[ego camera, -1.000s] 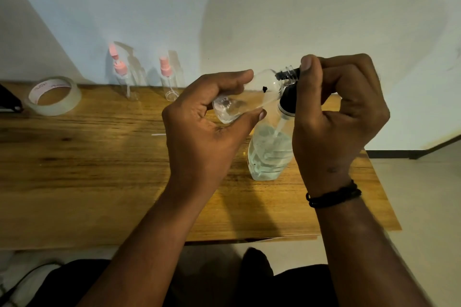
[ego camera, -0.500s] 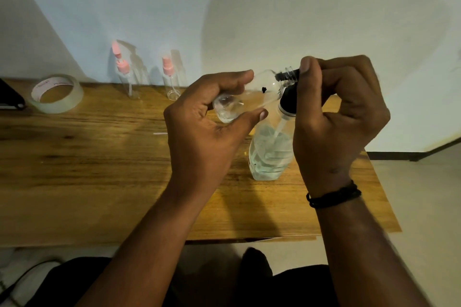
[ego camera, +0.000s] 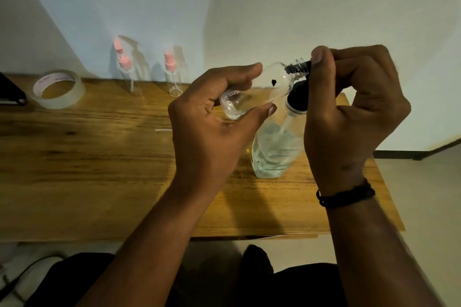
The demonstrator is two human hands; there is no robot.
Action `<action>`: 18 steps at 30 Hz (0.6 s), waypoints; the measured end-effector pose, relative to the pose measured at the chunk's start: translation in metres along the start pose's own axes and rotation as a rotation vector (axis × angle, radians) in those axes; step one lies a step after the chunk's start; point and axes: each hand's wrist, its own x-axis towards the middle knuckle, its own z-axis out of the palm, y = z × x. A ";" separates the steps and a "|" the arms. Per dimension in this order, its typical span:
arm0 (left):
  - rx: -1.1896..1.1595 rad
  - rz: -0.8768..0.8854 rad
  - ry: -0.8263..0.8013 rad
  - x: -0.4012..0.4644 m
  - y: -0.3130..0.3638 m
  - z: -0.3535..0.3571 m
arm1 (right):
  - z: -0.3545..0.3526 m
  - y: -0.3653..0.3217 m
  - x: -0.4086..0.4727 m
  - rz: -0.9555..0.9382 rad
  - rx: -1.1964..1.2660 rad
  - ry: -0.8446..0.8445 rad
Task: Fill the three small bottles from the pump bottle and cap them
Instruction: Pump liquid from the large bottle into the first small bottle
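Observation:
My left hand (ego camera: pixel 209 129) holds a small clear bottle (ego camera: pixel 259 90) tilted on its side, its threaded neck pointing right against the black nozzle of the pump bottle (ego camera: pixel 273 152). A little clear liquid lies in the small bottle's base. The pump bottle stands on the wooden table (ego camera: pixel 87 169), partly full of pale liquid. My right hand (ego camera: pixel 349 112) is closed over its black pump head, thumb on top. At the back by the wall stand two small clear bottles with pink spray caps (ego camera: pixel 132 77), (ego camera: pixel 173 75). A third pink cap (ego camera: pixel 117 45) shows behind the left bottle.
A roll of clear tape (ego camera: pixel 58 88) lies at the back left of the table. A dark object (ego camera: pixel 11 93) sits at the far left edge. A thin white stick (ego camera: pixel 163 130) lies on the wood left of my left hand. The table's right edge drops to pale floor.
Hardly anything has moved. Both hands keep the same hold, with the small bottle's neck at the pump nozzle.

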 end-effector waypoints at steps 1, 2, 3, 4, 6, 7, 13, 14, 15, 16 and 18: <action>-0.001 -0.003 -0.001 0.000 -0.001 0.000 | 0.001 0.001 -0.001 0.001 0.001 0.004; 0.000 -0.006 -0.001 0.000 -0.001 0.001 | 0.001 0.002 -0.002 0.004 0.002 0.005; 0.004 -0.009 0.001 0.000 -0.001 0.001 | 0.002 0.003 -0.003 0.008 0.004 0.004; 0.007 -0.013 0.003 -0.001 -0.001 0.001 | 0.002 0.003 -0.004 0.013 0.005 0.003; 0.006 -0.018 0.004 -0.002 0.000 0.002 | 0.001 0.003 -0.005 0.018 0.006 0.001; 0.001 -0.020 0.004 -0.002 0.000 0.002 | 0.000 0.002 -0.003 0.016 0.009 -0.003; -0.017 -0.011 0.004 -0.001 0.001 0.002 | 0.000 -0.004 0.002 -0.020 0.026 0.010; -0.014 -0.009 0.004 -0.001 0.001 0.002 | 0.000 -0.004 0.002 -0.024 0.026 0.013; -0.011 -0.007 0.003 -0.002 0.001 0.002 | 0.000 -0.004 0.002 -0.027 0.025 0.013; -0.007 -0.006 0.004 -0.002 0.001 0.002 | -0.001 -0.004 0.002 -0.028 0.022 0.014; -0.004 -0.009 0.004 -0.002 0.001 0.003 | 0.000 -0.003 0.001 -0.019 0.013 0.019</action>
